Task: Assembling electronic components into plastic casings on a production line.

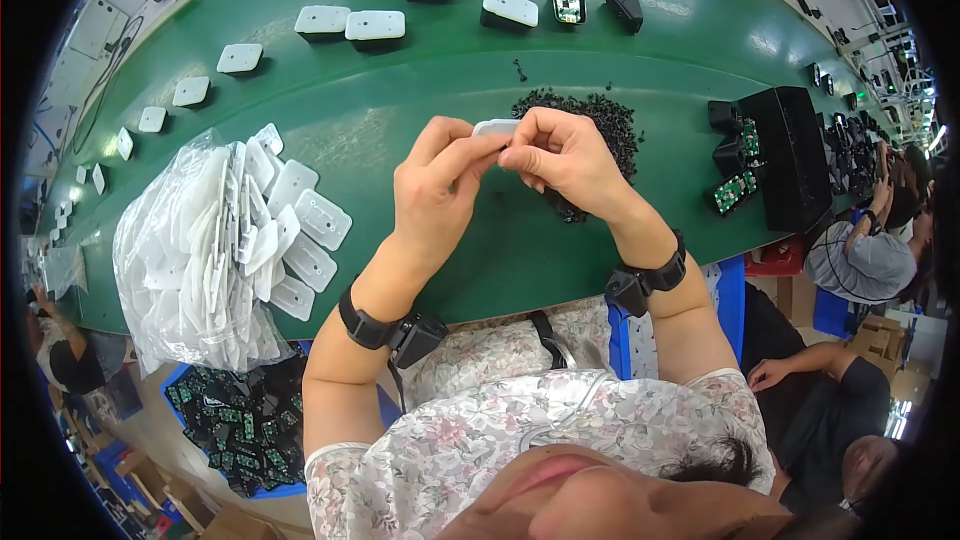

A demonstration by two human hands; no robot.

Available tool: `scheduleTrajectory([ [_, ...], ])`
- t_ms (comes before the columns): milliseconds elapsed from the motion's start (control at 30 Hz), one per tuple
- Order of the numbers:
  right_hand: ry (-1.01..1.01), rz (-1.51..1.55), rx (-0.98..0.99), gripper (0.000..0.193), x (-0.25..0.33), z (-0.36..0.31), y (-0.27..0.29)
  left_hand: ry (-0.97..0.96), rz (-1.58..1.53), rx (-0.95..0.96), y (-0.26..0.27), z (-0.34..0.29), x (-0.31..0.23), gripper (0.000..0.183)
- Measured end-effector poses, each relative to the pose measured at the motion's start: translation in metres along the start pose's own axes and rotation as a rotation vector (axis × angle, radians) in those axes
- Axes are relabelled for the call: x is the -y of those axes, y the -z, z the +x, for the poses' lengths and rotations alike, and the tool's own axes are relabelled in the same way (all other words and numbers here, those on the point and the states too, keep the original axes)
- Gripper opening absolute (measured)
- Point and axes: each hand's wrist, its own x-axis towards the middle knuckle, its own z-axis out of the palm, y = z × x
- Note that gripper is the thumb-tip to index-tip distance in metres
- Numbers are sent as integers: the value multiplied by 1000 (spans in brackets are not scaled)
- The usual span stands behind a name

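Note:
Both hands are raised over the green conveyor belt, holding one small white plastic cover between them. My left hand grips its left side with thumb and fingers. My right hand pinches its right end, fingertips pressed against the part. Behind the hands lies a heap of small black plastic pieces. Each wrist wears a black strap with a small box.
A clear bag of white covers spills open at the left. Single white covers and black parts sit spaced along the belt. Black housings and green circuit boards stand at the right. A blue bin of circuit boards sits below. Other people sit at the right.

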Motion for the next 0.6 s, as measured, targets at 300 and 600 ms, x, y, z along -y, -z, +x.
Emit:
scheduleTrajectory([
  [300,-18,175,-22,15,1,2,-3,147,-87,-47,-1,-1,-3,18],
  [600,26,-73,-196,14,-5,-3,-5,494,-467,-47,-6,-3,0,14],
])
